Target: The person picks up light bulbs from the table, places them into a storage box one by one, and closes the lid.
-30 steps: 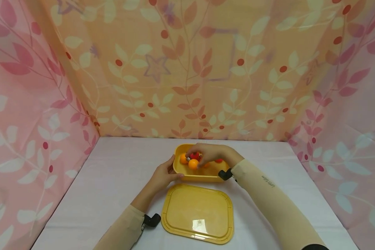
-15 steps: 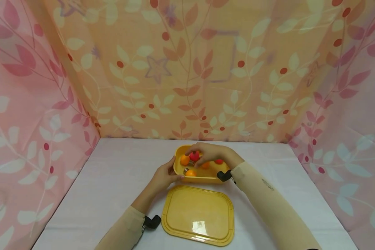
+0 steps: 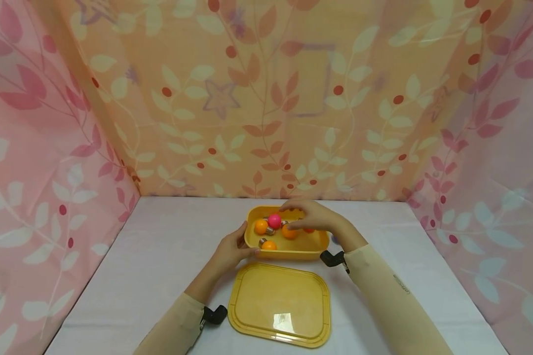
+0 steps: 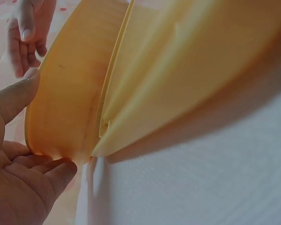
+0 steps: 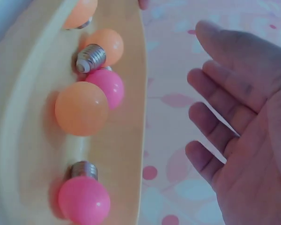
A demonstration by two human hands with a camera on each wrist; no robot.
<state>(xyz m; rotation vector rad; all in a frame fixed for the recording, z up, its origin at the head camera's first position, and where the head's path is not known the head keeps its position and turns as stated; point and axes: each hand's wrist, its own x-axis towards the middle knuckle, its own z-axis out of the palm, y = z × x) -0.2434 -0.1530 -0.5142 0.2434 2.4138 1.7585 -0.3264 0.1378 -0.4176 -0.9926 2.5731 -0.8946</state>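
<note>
1. Your right hand [image 3: 313, 217] is over the far right part of the yellow, rounded-rectangular plastic box [image 3: 288, 255]; its fingers are relaxed and spread, holding nothing.
2. The relation to judge by: the middle orange round-globed bulb [image 3: 289, 233] lies below that hand, on your side of its fingertips. Your thumb overlaps it from overhead, but your right wrist view shows a gap between the fingers and every bulb.
3. That bulb is nearer your right hand than your left. Its long axis runs slantwise, the metal base pointing left and away from you, partly hidden.
4. At the box's right end, the pink round-globed bulb [image 5: 84, 201] has its silver screw base pointing toward the left end.
5. Farther left lie the other pink bulb [image 3: 274, 221] and the left orange bulb [image 3: 260, 226], whose base points right and toward you. The near orange bulb [image 3: 270, 245] sits by the near wall, base away and left.
6. Your left hand [image 3: 231, 249] grips the box's left end, thumb at the near rim. The box's long axis runs left to right.
7. The flat yellow plastic lid [image 3: 280, 305] lies just nearer you.
</note>
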